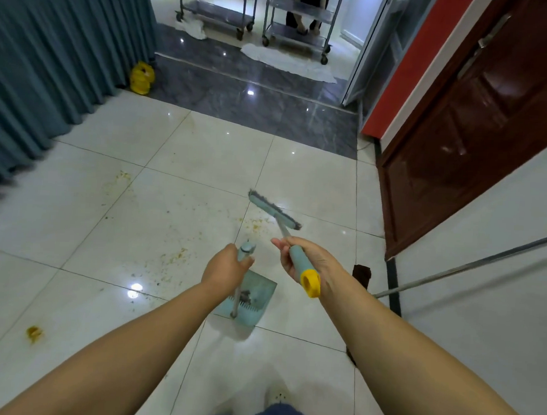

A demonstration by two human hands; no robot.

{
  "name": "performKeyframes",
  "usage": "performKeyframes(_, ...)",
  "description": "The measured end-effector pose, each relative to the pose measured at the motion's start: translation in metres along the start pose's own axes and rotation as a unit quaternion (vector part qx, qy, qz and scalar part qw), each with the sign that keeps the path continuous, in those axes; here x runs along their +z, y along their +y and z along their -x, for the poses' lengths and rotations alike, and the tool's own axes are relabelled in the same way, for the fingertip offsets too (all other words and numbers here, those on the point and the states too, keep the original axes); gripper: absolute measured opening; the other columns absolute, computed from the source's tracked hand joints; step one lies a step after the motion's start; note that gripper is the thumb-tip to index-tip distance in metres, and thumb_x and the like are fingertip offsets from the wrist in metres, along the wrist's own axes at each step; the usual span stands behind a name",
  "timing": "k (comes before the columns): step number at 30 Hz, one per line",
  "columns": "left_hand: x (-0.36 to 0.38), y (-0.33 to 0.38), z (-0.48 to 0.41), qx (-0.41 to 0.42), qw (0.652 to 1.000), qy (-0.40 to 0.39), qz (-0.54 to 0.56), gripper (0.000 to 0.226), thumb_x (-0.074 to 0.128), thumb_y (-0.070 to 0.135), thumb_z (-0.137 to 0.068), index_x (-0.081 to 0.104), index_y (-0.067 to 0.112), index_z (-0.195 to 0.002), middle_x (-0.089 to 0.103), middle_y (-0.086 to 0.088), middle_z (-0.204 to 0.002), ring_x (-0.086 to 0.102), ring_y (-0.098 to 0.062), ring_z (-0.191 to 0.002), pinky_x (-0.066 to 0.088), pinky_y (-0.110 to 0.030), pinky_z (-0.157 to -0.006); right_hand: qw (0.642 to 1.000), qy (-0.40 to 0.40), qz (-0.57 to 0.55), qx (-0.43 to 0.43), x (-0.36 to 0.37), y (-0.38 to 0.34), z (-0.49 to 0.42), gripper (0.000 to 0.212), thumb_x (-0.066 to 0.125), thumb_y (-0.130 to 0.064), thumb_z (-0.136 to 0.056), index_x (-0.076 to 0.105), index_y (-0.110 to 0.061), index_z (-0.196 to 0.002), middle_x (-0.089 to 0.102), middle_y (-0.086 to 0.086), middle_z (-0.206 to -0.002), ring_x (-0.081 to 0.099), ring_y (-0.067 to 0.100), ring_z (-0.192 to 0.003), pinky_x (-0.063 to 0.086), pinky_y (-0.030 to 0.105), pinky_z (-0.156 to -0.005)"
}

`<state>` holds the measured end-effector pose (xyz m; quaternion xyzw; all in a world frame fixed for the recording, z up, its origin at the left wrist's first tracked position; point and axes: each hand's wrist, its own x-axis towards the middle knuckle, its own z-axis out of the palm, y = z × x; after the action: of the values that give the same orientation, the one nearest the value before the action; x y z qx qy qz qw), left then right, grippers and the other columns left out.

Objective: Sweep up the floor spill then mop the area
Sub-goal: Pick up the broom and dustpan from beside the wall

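The left hand grips the dustpan handle and the right hand the broom. Draw the crumbs in short strokes toward the pan's lip, held flat on the floor.

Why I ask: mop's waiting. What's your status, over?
Left hand grips dustpan, right hand grips broom. Some debris in it; crumbs scattered across tiles. Metal pole at right, off the spill.

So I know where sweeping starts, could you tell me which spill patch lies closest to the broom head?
The crumb patch beside the broom head; the other patches lie farther left, the orange blob farthest.
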<state>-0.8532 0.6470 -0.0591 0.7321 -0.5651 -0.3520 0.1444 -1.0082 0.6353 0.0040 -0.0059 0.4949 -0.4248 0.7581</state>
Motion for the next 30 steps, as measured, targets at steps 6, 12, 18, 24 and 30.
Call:
performKeyframes(6, 0.011, 0.003, 0.005, -0.072, 0.995, 0.040, 0.058, 0.028, 0.051, 0.037, -0.094, 0.047, 0.010, -0.095, 0.056, -0.006, -0.082, 0.055, -0.025, -0.069, 0.047, -0.032, -0.062, 0.995, 0.012, 0.047, 0.090, -0.027, -0.014, -0.026, 0.041, 0.039, 0.012, -0.089, 0.045, 0.000, -0.128, 0.061, 0.022, -0.097, 0.064, 0.020, -0.044, 0.052, 0.021, -0.039)
performKeyframes(12, 0.026, 0.004, 0.023, -0.142, 0.980, 0.110, 0.083, 0.026, 0.051, 0.036, -0.095, 0.045, 0.011, -0.094, 0.053, -0.003, -0.083, 0.052, -0.020, -0.074, 0.035, -0.027, -0.054, 0.983, -0.012, 0.099, 0.154, -0.048, -0.023, -0.035, 0.017, 0.032, 0.008, -0.095, 0.046, 0.000, -0.091, 0.050, 0.014, -0.053, 0.036, 0.009, -0.023, 0.034, 0.011, -0.029)
performKeyframes(18, 0.027, -0.018, 0.058, -0.218, 0.947, 0.194, 0.135, 0.025, 0.052, 0.032, -0.094, 0.045, 0.009, -0.092, 0.053, -0.006, -0.085, 0.053, -0.023, -0.076, 0.036, -0.027, -0.060, 0.961, -0.091, 0.167, 0.200, -0.027, -0.017, -0.047, 0.016, 0.043, -0.010, -0.100, 0.049, 0.001, -0.091, 0.054, 0.011, -0.057, 0.040, 0.006, -0.027, 0.037, 0.010, -0.031)
performKeyframes(24, 0.009, -0.056, 0.098, -0.282, 0.900, 0.286, 0.168, 0.027, 0.054, 0.030, -0.092, 0.053, 0.003, -0.097, 0.062, -0.013, -0.090, 0.057, -0.026, -0.078, 0.039, -0.028, -0.062, 0.882, -0.093, 0.398, 0.234, -0.009, 0.030, -0.046, 0.030, 0.047, -0.021, -0.100, 0.051, 0.002, -0.081, 0.059, 0.014, -0.067, 0.050, 0.011, -0.029, 0.048, 0.017, -0.034)
performKeyframes(30, -0.007, -0.100, 0.144, -0.325, 0.865, 0.343, 0.168, 0.028, 0.053, 0.028, -0.094, 0.053, 0.003, -0.104, 0.056, -0.006, -0.087, 0.052, -0.021, -0.077, 0.035, -0.027, -0.061, 0.779, -0.073, 0.576, 0.237, 0.013, 0.099, -0.051, 0.029, 0.041, -0.017, -0.102, 0.040, -0.007, -0.074, 0.038, 0.003, -0.061, 0.033, 0.007, -0.022, 0.029, 0.009, -0.028)
